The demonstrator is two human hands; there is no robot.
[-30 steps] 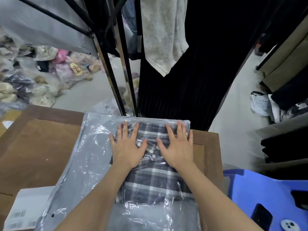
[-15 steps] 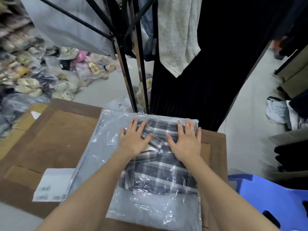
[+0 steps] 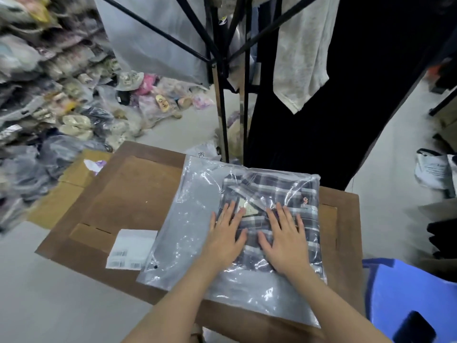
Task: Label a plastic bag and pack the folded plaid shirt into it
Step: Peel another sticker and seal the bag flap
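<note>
Lying flat inside the clear plastic bag (image 3: 188, 219), the folded plaid shirt (image 3: 279, 201) fills the bag's right half, collar end away from the person and hem end near them, so its long axis runs from the person outward. A small red mark on the chest sits toward the far right corner. The bag's left half shows only grey backing, with nothing in it that I can see.

Both palms press down on the shirt through the film. The left hand (image 3: 226, 237) and the right hand (image 3: 284, 241) lie side by side, fingers spread wide and pointing toward the collar, gripping nothing. To my eye this is smoothing: flat hands push air out and keep the fold from slipping, so the packing looks nearly done.

The bag rests on a brown cardboard sheet (image 3: 128, 194), set toward that sheet's right edge and skewed a little against it. Just left of the bag, touching its near-left corner, lies a white label sheet (image 3: 131, 246) with barcodes. Whether a label already sits on the bag, I cannot tell. Beyond the bag's far edge hangs dark clothing (image 3: 333, 95) on a rack; to its right, past the cardboard, stands a blue stool (image 3: 408, 293).
</note>
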